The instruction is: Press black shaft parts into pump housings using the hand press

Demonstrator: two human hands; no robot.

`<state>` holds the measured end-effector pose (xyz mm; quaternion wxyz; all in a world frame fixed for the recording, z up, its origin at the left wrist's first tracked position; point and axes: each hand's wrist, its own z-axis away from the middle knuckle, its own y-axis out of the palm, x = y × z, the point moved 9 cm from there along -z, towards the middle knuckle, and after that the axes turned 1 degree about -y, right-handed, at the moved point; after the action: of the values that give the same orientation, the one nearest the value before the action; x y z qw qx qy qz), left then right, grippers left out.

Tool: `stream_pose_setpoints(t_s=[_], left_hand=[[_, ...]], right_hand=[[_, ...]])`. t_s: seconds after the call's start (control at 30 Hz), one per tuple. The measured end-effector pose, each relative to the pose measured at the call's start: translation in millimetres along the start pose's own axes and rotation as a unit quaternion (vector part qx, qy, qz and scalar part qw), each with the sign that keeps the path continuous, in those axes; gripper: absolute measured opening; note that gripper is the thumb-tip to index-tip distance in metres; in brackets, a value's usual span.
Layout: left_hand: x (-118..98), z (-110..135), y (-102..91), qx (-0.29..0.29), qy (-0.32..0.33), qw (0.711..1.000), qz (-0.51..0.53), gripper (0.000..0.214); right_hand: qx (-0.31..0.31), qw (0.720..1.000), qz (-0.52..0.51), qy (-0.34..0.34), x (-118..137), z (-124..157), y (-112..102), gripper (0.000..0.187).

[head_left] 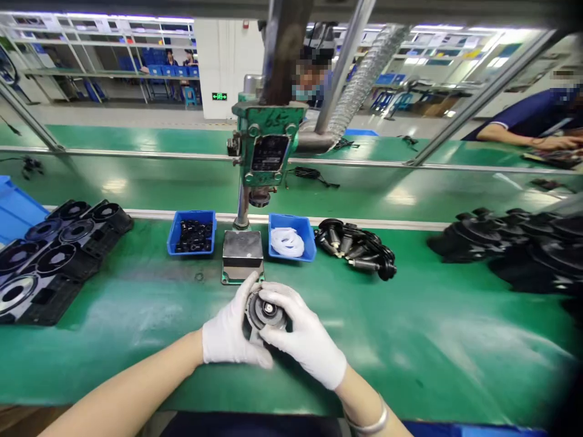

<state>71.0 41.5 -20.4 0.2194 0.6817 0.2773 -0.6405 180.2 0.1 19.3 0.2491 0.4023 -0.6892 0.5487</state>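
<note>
Both my hands wear white gloves and meet around a round dark grey part (263,312) with a ringed face and a light metal centre. My left hand (234,331) cups its left side, thumb and fingers curved about the rim. Across its top and right edge lie the fingers of my right hand (300,334), gripping it. The underside of the part is hidden. Just beyond my hands stands the metal base block (243,246) of a green press (266,145).
A blue bin of small black parts (195,233) and one of white rings (291,240) flank the press. Black motor-like parts (357,246) lie to the right, black housings (59,249) at left, more black assemblies (523,243) far right. A co-worker's arm (510,133) shows beyond the frame rail.
</note>
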Motion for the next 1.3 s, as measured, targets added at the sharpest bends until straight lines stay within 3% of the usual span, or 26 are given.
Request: stream_pose_setpoints(t_s=[0.07, 0.17, 0.43, 0.53, 0.67, 0.73, 0.8, 0.87, 0.9, 0.93, 1.07, 1.1, 1.2, 1.23, 1.3], left_hand=[[1.3, 2.2, 5.9, 0.005, -0.021, 0.999, -0.043, 0.151], [-1.2, 0.2, 7.1, -0.017, -0.035, 0.997, -0.064, 0.139], [-2.3, -1.9, 8.9, -0.036, -0.008, 0.994, -0.098, 0.126], [-3.5, -2.6, 9.6, -0.043, 0.006, 0.994, -0.103, 0.126], [-11.2, -4.1, 6.7, -0.080, 0.037, 0.990, -0.110, 0.123], [-12.9, -4.2, 5.9, -0.091, 0.041, 0.988, -0.119, 0.124], [-12.7, -4.3, 6.3, -0.089, 0.036, 0.987, -0.125, 0.124], [-12.0, -4.2, 5.8, -0.091, 0.030, 0.986, -0.134, 0.122], [-12.0, -4.1, 5.5, -0.093, 0.029, 0.986, -0.137, 0.122], [-11.9, -4.2, 5.8, -0.093, 0.029, 0.985, -0.140, 0.121], [-12.5, -3.9, 6.5, -0.107, 0.039, 0.983, -0.144, 0.117], [-12.3, -3.9, 6.6, -0.111, 0.041, 0.982, -0.149, 0.117], [-9.5, -4.6, 5.4, -0.132, 0.038, 0.974, -0.180, 0.115], [-7.4, -4.9, 4.3, -0.143, 0.034, 0.971, -0.188, 0.114], [-1.2, -5.0, 2.5, -0.161, 0.022, 0.968, -0.193, 0.112]], right_hand=[[0.018, 0.996, -0.087, 0.016, -10.7, -0.4, 6.6, 0.046], [0.032, 0.991, -0.126, 0.028, -19.2, -3.0, 8.9, 0.045], [0.170, 0.983, -0.072, -0.007, -9.2, -28.5, 4.3, 0.062], [0.182, 0.981, -0.059, -0.010, -7.5, -31.6, 8.6, 0.066], [0.073, 0.997, -0.003, 0.026, -9.4, -10.6, -6.4, 0.071], [-0.021, 0.999, -0.015, 0.032, -6.2, 10.4, -27.0, 0.052], [-0.151, 0.983, -0.105, 0.025, -3.8, 31.9, -54.3, 0.027], [-0.267, 0.945, -0.186, 0.039, -9.5, 46.8, -72.2, 0.030], [-0.294, 0.934, -0.196, 0.057, -13.3, 48.0, -72.6, 0.027], [-0.286, 0.937, -0.187, 0.075, -15.6, 43.2, -66.6, 0.024], [-0.131, 0.983, -0.106, 0.075, -12.4, 12.6, -23.8, 0.044], [-0.139, 0.984, -0.084, 0.069, -12.1, 12.8, -24.3, 0.040], [-0.251, 0.965, -0.023, 0.072, -12.3, 31.3, -48.6, 0.032], [-0.260, 0.964, 0.001, 0.064, -8.2, 36.1, -52.5, 0.031], [-0.194, 0.977, 0.092, 0.015, 9.6, 35.4, -43.2, 0.031]])
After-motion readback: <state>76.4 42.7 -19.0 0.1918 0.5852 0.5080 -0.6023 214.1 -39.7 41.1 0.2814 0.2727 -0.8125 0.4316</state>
